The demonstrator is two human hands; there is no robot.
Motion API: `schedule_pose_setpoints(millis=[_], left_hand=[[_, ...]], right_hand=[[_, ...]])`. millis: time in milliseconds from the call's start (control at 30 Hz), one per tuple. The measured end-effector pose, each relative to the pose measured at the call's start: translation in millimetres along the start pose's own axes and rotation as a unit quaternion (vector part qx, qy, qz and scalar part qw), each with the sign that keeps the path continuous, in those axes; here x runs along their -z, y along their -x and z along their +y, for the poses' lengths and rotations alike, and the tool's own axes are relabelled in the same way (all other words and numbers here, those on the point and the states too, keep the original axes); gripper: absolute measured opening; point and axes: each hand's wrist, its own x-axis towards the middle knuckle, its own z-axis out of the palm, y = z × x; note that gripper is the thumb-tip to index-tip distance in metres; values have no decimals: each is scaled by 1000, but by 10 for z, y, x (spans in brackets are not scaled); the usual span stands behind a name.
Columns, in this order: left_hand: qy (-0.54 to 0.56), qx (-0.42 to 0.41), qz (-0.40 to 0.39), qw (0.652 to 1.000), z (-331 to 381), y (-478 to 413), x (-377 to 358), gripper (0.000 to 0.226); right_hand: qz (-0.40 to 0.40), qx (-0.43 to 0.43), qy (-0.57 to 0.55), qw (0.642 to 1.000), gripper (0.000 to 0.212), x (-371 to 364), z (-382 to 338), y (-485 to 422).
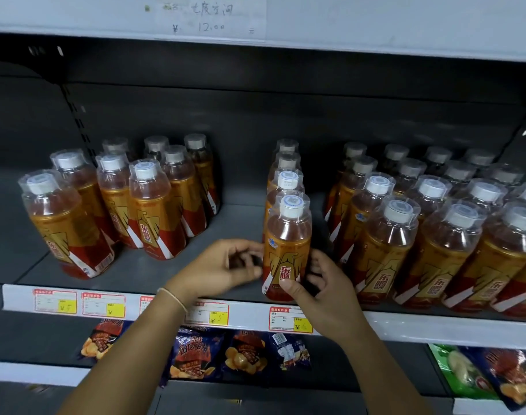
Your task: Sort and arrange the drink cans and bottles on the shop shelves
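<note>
A person's right hand (324, 283) grips the front bottle (287, 250) low on its label, thumb across the front and fingers curled round the far side. The left hand (225, 265) closes on the opposite flank with curled fingertips. The bottle stands upright at the front lip of the shelf (435, 327), heading a single-file middle row (287, 175), its label facing out. To the right, a block of bottles (435, 223) stands in close, even rows, apparently finished. To the left, a looser cluster (115, 199) sits with labels turned aside and bare shelf between it and the middle row, work that seems left to do. No cans are in view. Price tags (290, 320) line the shelf edge above snack bags (195, 354) below.
</note>
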Motion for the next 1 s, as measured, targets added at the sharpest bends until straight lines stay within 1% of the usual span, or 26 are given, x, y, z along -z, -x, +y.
schedule_pose_setpoints(millis=[33,100,167,233,333,400,500,567,600,667,767,800,900,933,1000], left_hand=[[41,5,20,999,-11,-38,40,34],[95,11,110,989,-24,-173,46,31],[144,16,191,971,-56,-358,-28,30],[199,22,216,956,-99,-565,-116,36],[284,47,211,934,-101,-890,-211,53],[347,75,172,919,-61,-1052,-233,59],[435,100,104,889,31,-1179,-213,71],[467,107,85,873,57,-1240,-186,78],[470,106,85,872,61,-1267,-179,80],[475,103,82,870,53,-1316,-175,80],[474,110,81,870,-11,-1374,-180,71],[464,113,80,875,-29,-1384,-176,69],[407,128,80,901,-19,-1378,-173,80],[406,122,74,903,-29,-1390,-173,79],[454,114,59,882,-75,-1450,-171,70]], right_hand=[[0,0,2,1000,67,-2,9,-2],[3,3,3,1000,66,-9,21,-10],[7,10,6,1000,68,-17,27,-8],[13,13,18,1000,73,-16,27,-4],[39,27,66,997,80,3,4,10],[53,30,76,995,82,7,-4,7],[69,35,98,992,79,-13,4,11],[84,41,90,992,71,-33,25,14],[92,43,85,991,68,-42,33,17],[106,44,83,990,69,-58,38,20],[116,51,91,988,70,-82,25,37],[117,58,96,987,70,-90,17,43],[115,72,111,985,70,-105,-10,67],[113,70,114,985,70,-108,-20,75],[117,62,123,983,74,-116,-45,90]])
